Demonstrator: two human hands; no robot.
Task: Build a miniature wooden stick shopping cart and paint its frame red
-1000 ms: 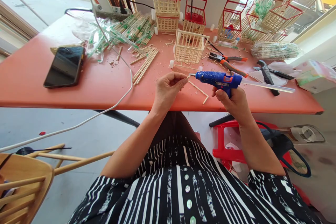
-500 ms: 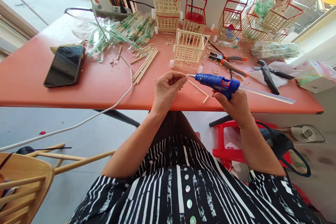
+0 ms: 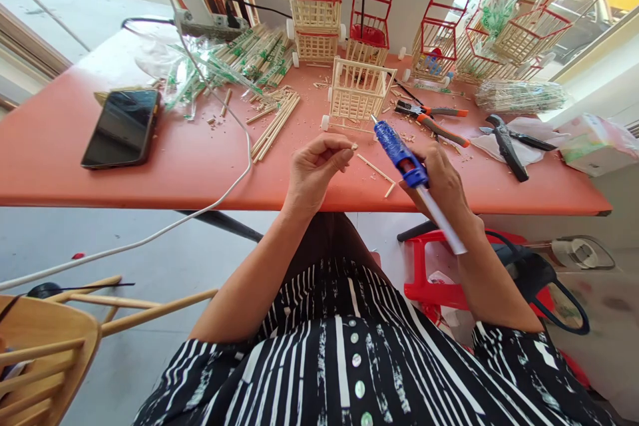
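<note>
Left hand [image 3: 317, 166] at near tabletop [image 3: 200, 166] edge, fingers pinching short stick [image 3: 353, 146] by one end; tip juts right, glue bead too small to confirm. Right hand [image 3: 444, 183] wrapped round glue gun [image 3: 399, 150], nozzle angled up and away from stick, apart from it. Judgement: press stick onto joint quickly, hold steady; keep fingertips off hot tip. Beyond: loose stick [image 3: 375, 170], basket [image 3: 360, 90], pliers [image 3: 432, 118].
</note>
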